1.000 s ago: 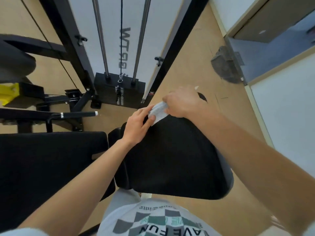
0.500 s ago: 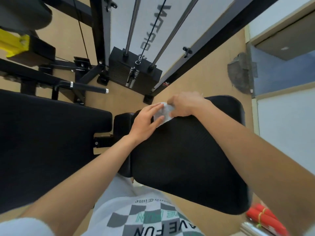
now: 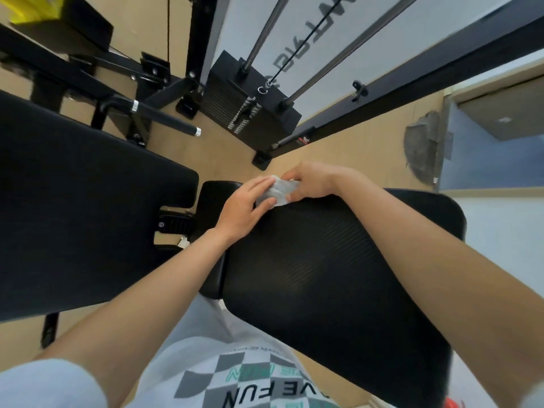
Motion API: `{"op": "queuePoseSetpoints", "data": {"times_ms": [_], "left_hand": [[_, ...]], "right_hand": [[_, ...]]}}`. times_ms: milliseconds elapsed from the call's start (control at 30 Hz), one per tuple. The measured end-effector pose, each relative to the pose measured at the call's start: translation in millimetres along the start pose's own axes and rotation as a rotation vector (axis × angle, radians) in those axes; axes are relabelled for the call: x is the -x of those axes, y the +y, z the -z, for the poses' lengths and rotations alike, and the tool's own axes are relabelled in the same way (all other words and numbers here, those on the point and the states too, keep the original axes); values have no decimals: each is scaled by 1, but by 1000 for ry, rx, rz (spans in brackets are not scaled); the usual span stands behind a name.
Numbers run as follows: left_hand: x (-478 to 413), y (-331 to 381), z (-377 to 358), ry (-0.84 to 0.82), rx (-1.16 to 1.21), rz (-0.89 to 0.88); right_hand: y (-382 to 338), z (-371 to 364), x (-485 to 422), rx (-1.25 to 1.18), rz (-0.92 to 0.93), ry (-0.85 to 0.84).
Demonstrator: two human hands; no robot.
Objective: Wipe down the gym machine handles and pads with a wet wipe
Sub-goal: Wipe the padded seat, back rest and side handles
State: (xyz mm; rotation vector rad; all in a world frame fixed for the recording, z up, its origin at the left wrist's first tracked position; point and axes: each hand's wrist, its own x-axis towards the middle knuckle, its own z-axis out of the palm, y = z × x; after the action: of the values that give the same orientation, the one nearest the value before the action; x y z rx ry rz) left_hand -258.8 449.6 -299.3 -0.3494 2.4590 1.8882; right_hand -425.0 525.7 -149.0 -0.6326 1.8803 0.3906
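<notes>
Black padding of the seat pad [image 3: 338, 275] lies nearest, under both forearms. At its far edge the left hand [image 3: 241, 207] and right hand [image 3: 312, 181] each close their grip on the crumpled wet wipe [image 3: 278, 191]. Beyond stands the weight stack [image 3: 253, 113] on the floor.

Tan floor [image 3: 353, 148] all around. Black weight stack [image 3: 250, 113] sits at the base of a white panel [image 3: 382, 39] with partly cut-off lettering, two steel guide rods [image 3: 265, 30] and a black cable [image 3: 297, 48] running into it. Yellow part [image 3: 32, 10] top left. Grey patch [image 3: 424, 148] on the floor beside a grey doorway [image 3: 485, 160]. Red item [image 3: 453, 403] at the bottom right edge, too cropped to identify.
</notes>
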Motion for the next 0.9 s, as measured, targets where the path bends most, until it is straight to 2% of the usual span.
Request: {"op": "queuePoseSetpoints", "data": {"times_ms": [100,300,433,567,700,800,900], "left_hand": [[7,-18,-4,26,57,67],[24,-31,-16,166,139,156],[33,-37,-24,333,96,193],[25,-49,-22,435,-44,217],[9,-79,-10,412,-146,320],[4,-99,-3,302,-131,382],[4,-111,-1,270,-117,420]], "right_hand": [[-7,-2,-22,52,58,-48],[-12,-8,-56,-114,89,-134],[-16,-11,-78,-119,68,-166],[-18,-19,-103,-192,78,-185],[-24,-28,-134,-288,105,-112],[-31,-32,-156,-342,124,-106],[-36,-34,-174,-431,102,-80]]}}
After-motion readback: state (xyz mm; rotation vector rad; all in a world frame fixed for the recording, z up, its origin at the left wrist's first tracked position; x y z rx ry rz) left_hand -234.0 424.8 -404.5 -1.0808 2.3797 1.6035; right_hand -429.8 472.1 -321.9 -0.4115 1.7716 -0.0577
